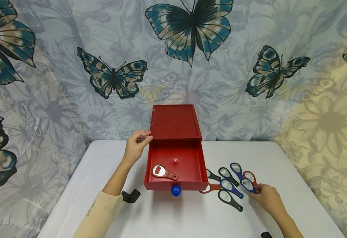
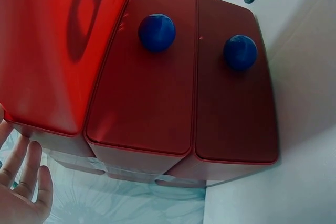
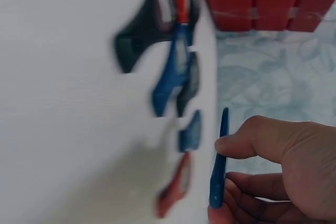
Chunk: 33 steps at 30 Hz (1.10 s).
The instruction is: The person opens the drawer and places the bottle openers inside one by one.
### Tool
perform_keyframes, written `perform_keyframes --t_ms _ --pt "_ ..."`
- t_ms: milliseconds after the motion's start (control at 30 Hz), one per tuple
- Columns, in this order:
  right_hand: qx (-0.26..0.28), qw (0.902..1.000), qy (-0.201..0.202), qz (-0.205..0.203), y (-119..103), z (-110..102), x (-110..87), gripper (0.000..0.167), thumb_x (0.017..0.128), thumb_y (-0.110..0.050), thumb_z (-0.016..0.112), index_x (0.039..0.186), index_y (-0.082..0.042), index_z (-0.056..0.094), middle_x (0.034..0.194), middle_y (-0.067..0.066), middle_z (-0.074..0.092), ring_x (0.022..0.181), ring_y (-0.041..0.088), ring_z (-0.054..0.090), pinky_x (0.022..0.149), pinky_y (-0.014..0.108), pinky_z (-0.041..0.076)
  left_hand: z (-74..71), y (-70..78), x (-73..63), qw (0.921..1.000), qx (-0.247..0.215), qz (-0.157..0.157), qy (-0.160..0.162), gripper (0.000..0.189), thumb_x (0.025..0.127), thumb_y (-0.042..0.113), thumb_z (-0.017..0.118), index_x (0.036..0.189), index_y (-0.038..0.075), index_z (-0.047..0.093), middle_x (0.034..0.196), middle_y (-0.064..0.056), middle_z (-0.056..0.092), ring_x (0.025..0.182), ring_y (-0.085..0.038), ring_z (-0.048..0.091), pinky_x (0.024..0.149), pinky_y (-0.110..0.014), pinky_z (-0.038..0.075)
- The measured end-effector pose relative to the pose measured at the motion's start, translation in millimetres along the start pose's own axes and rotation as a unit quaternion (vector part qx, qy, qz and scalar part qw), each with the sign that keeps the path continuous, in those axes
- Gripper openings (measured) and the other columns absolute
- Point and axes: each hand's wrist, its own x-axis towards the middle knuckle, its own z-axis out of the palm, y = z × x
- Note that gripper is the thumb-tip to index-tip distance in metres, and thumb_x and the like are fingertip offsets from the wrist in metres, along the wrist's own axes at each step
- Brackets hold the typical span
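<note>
A red three-drawer cabinet [image 1: 174,122] stands on the table, its top drawer [image 1: 191,158] pulled out. Inside that drawer lies a red bottle opener [image 1: 170,175]. My left hand [image 1: 134,148] touches the cabinet's left side near the top, fingers loosely extended; the left wrist view shows its fingers [image 2: 31,166] beside the cabinet wall. At the right, my right hand [image 1: 266,197] pinches a blue bottle opener [image 3: 219,174] between thumb and fingers, above the other openers. Several black, blue and red bottle openers, such as a black one [image 1: 234,203], lie spread right of the drawer.
Blue round knobs [image 2: 157,32] stick out from the drawer fronts. A black object [image 1: 131,196] shows by the left wrist, another [image 1: 266,234] at the bottom edge. Behind the white table [image 1: 167,221] hangs a butterfly-patterned cloth [image 1: 197,82].
</note>
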Motion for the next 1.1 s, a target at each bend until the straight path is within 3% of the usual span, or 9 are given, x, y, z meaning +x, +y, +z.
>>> perform_keyframes --t_ms 233,400,700,867,1100 --pt "0.02 0.9988 0.026 -0.036 -27.4 -33.5 13.0 0.033 0.077 -0.012 0.073 0.096 0.014 0.067 0.068 0.005 0.064 0.062 0.015 0.053 0.053 0.027 0.04 -0.2 -0.7 3.1 1.0 -0.003 -0.008 0.005 0.028 0.088 0.013 0.072 0.112 -0.002 0.07 0.119 -0.018 0.063 0.09 -0.004 0.058 0.083 -0.013 0.049" --pt "0.051 0.9954 0.034 -0.074 -57.8 -58.7 19.0 0.031 0.08 -0.012 0.075 0.098 0.012 0.068 0.075 0.007 0.066 0.067 0.013 0.055 0.054 0.023 0.043 1.7 -2.7 3.6 0.9999 -0.002 -0.011 -0.001 0.027 0.089 0.012 0.071 0.112 -0.002 0.07 0.119 -0.018 0.063 0.09 -0.004 0.059 0.084 -0.014 0.049" --pt "0.086 0.985 0.017 -0.149 -129.4 -92.4 44.5 0.029 0.081 -0.011 0.075 0.102 0.008 0.069 0.081 0.009 0.07 0.072 0.013 0.061 0.059 0.019 0.049 0.6 -3.5 2.4 1.0 0.0 0.0 0.006 0.025 0.088 0.014 0.072 0.109 0.0 0.071 0.115 -0.015 0.064 0.092 -0.009 0.061 0.084 -0.017 0.05" --pt "0.112 0.9783 -0.005 -0.174 -164.8 -99.5 49.5 0.031 0.082 -0.011 0.076 0.105 0.008 0.069 0.084 0.011 0.071 0.076 0.016 0.064 0.061 0.017 0.051 0.6 -1.4 2.2 0.9999 -0.008 -0.008 0.004 0.026 0.089 0.01 0.071 0.111 -0.003 0.07 0.117 -0.019 0.063 0.09 -0.002 0.059 0.084 -0.015 0.049" --pt "0.13 0.9656 -0.03 -0.223 -203.2 -101.7 51.3 0.022 0.082 -0.008 0.075 0.1 0.004 0.07 0.081 0.008 0.069 0.074 0.016 0.062 0.062 0.019 0.052 -1.9 30.2 -5.1 0.9998 -0.008 -0.014 -0.013 0.027 0.09 0.004 0.067 0.112 -0.011 0.066 0.117 -0.026 0.061 0.087 0.007 0.056 0.084 -0.013 0.049"
